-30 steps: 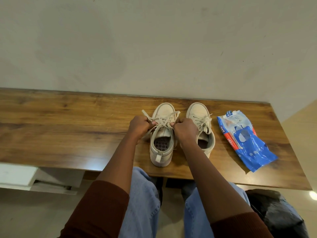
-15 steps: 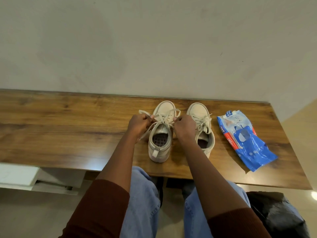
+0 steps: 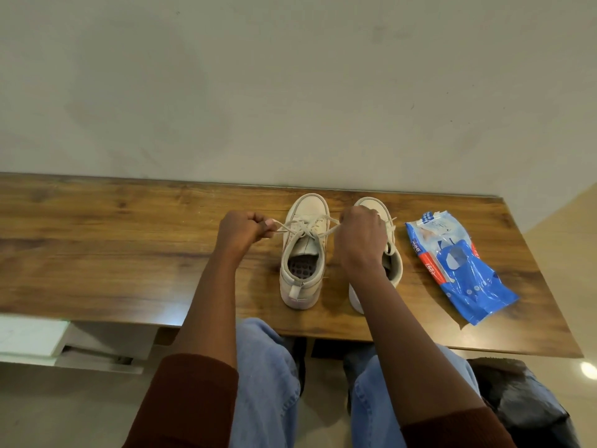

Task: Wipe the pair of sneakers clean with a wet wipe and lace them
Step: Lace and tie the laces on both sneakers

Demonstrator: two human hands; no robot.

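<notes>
— Two cream low-top sneakers are set side by side at the centre of the frame, the left sneaker (image 3: 303,253) and the right sneaker (image 3: 394,263), with toes close to the far edge of the brown wood-grain tabletop (image 3: 113,247), where the pale plaster wall (image 3: 290,92) is met.

— How are the hands placed?

— The left hand (image 3: 240,232) is curled round one end of the flat cream laces (image 3: 303,229), just left of the left sneaker. The other end is gripped in the right hand (image 3: 360,240), by which the right sneaker is half hidden. The laces are drawn taut across the left sneaker's tongue.

— What room is shown?

— A long stretch of wood is seen left of the left hand. At the right, a crinkled blue and white plastic wet-wipe pack (image 3: 458,266) is laid near the right sneaker, apart from it, its lower corner close to the near edge. Both heels are set back from that edge. A black bag (image 3: 523,402) is seen below it at the lower right.
</notes>
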